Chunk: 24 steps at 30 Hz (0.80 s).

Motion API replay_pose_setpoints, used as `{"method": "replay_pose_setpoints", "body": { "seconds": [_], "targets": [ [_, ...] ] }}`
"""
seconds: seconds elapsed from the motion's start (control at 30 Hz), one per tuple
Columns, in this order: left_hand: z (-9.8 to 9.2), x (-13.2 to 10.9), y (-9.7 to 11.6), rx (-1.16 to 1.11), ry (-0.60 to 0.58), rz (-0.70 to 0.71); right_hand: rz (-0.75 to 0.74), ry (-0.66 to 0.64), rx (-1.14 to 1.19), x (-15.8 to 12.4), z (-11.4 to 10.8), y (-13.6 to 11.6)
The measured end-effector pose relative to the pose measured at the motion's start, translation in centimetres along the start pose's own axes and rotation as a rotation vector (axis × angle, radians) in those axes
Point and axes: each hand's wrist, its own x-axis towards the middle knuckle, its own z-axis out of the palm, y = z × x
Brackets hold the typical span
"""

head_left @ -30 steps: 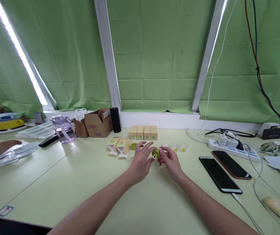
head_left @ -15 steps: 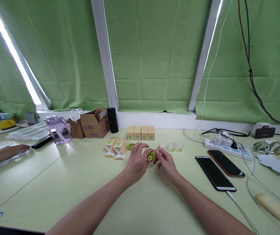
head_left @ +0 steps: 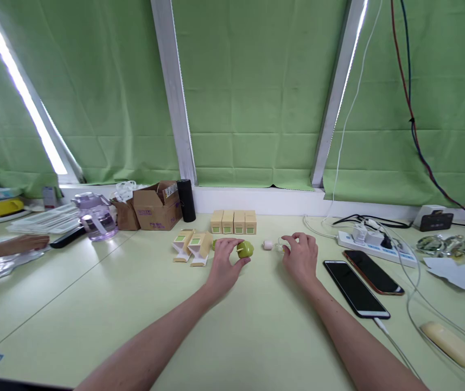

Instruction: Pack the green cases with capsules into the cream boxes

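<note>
My left hand (head_left: 224, 266) holds a small round green case (head_left: 246, 249) just off or on the table, thumb and fingers at its left side. A pale loop or stem shows on its face. Behind those fingers, another green piece (head_left: 214, 244) is mostly covered. To the right, my right hand (head_left: 302, 258) pinches at a small clear plastic cup (head_left: 280, 244) with a yellow spot; the second clear cup is hidden by the hand. Between the hands lies a small pale pink cylinder (head_left: 267, 245).
Several small tan boxes (head_left: 233, 222) stand behind; two opened boxes (head_left: 199, 248) lie left of my left hand. Two phones (head_left: 356, 289) and a power strip (head_left: 376, 247) with cables are at right. A water bottle (head_left: 96, 216), a carton (head_left: 157, 206) and another person's hand (head_left: 26, 244) are left.
My right hand has left the green case and moved right to the clear cups. The case, still in my left hand, has turned and shifted slightly left and away from me.
</note>
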Motion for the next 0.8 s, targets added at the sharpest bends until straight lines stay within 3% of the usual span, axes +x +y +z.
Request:
{"method": "replay_pose_setpoints", "body": {
  "seconds": [0.13, 0.3, 0.47, 0.63, 0.73, 0.8],
  "targets": [
    [0.4, 0.2, -0.9, -0.159, 0.032, -0.155, -0.029, -0.070, -0.167, -0.3, 0.3, 1.1],
    [0.5, 0.5, -0.9, -0.360, -0.006, -0.348, -0.055, -0.136, -0.188, 0.0, -0.5, -0.4],
    [0.4, 0.9, -0.4, -0.516, -0.060, -0.394, -0.209, -0.136, -0.079, -0.6, -1.8, -4.4],
    [0.4, 1.0, -0.8, -0.535, -0.021, -0.441, -0.375, -0.300, 0.088, -2.2, -2.1, -7.6],
    [0.4, 1.0, -1.0, -0.537, -0.017, -0.456, -0.369, -0.392, 0.197, -2.6, -2.0, -8.0],
    [0.4, 0.9, -1.0, -0.537, -0.009, -0.459, -0.273, -0.443, 0.297, -2.7, -1.8, -7.8]
  ]
}}
